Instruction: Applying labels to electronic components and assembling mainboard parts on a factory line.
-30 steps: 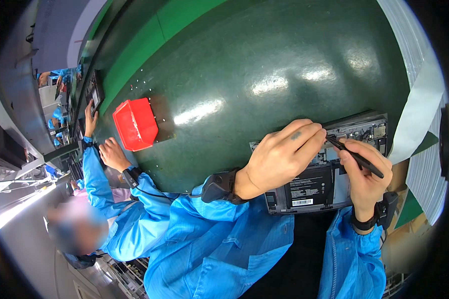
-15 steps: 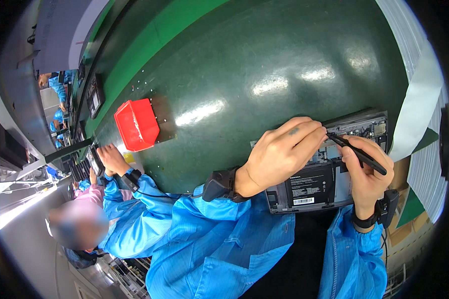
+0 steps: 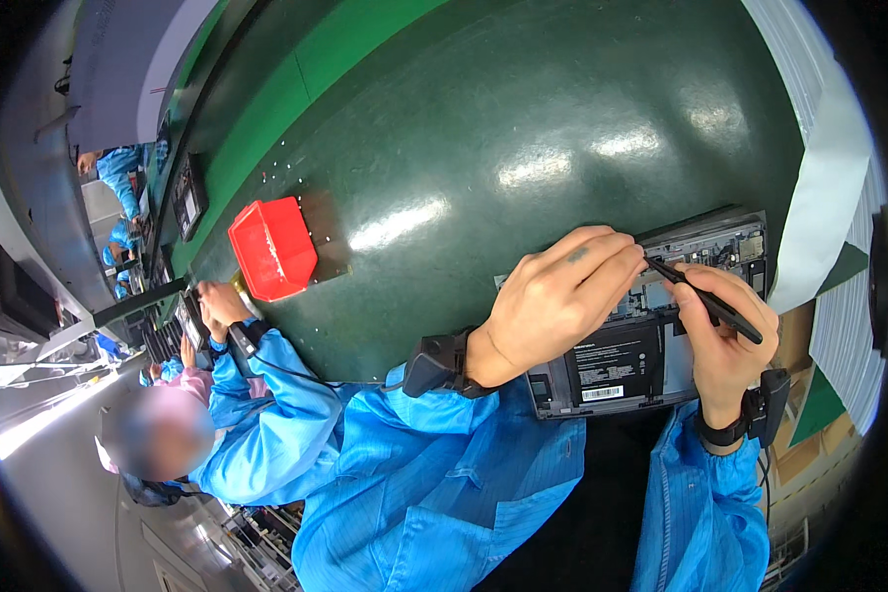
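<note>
An opened laptop base (image 3: 553, 390) lies at the right with its circuit board and black battery (image 3: 617, 364) exposed. In my right hand (image 3: 728, 335) is a pair of black tweezers (image 3: 703, 295), slanting with the tip toward the upper left over the board. My left hand (image 3: 567, 296) reaches across the laptop's left part, back up, fingers bent and pressed together. Its fingertips meet the tweezers' tip, and whatever they pinch there is hidden. The left hand also covers part of the board.
A red plastic bin (image 3: 272, 249) stands on the green table (image 3: 444, 118), with small white bits scattered near it. At the left, a co-worker's hands (image 3: 222, 308) are busy at another device. White sheets (image 3: 827, 197) hang over the right edge.
My hands and the tweezers stay almost in the same place over the laptop. The co-worker's hands at the left have shifted slightly.
</note>
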Available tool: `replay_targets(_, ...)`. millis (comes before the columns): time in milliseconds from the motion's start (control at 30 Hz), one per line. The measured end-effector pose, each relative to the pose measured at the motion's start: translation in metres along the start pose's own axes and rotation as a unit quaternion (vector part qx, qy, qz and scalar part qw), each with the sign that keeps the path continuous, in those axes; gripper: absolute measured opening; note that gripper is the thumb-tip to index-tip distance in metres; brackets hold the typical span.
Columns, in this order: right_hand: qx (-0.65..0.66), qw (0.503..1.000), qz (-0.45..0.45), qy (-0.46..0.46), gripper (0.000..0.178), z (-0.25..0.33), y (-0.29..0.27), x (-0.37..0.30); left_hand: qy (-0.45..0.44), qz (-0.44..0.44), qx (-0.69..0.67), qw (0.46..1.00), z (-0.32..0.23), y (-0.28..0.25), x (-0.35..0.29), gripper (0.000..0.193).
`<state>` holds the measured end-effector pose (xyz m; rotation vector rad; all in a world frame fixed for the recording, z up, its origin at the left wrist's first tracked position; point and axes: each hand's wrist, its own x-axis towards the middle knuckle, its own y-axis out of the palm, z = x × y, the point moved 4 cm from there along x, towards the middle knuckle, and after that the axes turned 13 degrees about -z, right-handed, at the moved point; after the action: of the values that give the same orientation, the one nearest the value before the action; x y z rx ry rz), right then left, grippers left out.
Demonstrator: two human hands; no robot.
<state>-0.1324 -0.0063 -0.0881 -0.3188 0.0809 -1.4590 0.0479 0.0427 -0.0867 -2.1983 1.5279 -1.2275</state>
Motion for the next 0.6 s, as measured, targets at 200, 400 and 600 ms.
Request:
replay_targets(200, 0.01, 1.0, 0.002, 0.009, 0.017, -0.002, -0.004, -0.001, 0.011, 0.005, 0.008, 1.0, -0.002, 0.0, 0.001, 0.023)
replay_targets(400, 0.052, 0.998, 0.009, 0.042, 0.015, -0.005, -0.009, -0.003, 0.051, 0.018, 0.019, 0.998, -0.007, -0.001, 0.002, 0.027)
replay_targets(600, 0.139, 0.989, -0.008, 0.048, 0.018, -0.011, -0.02, -0.008, 0.024, -0.043, 0.01, 0.999, -0.005, -0.026, -0.002, 0.025)
